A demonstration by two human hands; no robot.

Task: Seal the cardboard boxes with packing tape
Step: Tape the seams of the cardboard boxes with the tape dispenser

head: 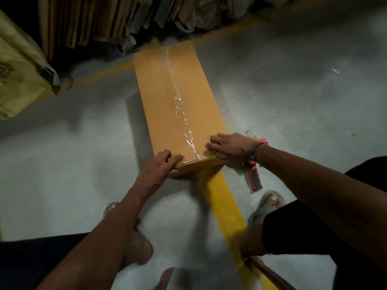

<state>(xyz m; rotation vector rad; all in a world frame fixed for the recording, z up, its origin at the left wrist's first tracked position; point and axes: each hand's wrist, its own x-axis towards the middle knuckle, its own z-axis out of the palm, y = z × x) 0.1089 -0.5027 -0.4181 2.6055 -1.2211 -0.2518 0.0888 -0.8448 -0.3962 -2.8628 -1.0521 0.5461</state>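
On the grey concrete floor (272, 97), a long cardboard box (178, 97) lies across a yellow floor line (224, 197), clear packing tape (184, 122) wrinkled along its centre seam. The left hand (161, 164) curls round the near corner; the right hand (228, 146) presses bent fingers on top. A red-handled tape dispenser (255, 176) lies beside it. Flattened cartons (83, 19) are stacked beyond. No legible writing.

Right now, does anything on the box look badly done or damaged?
Yes. The clear tape along the seam of the cardboard box is wrinkled near the left hand and right hand, not flat. No tear or dent is visible.
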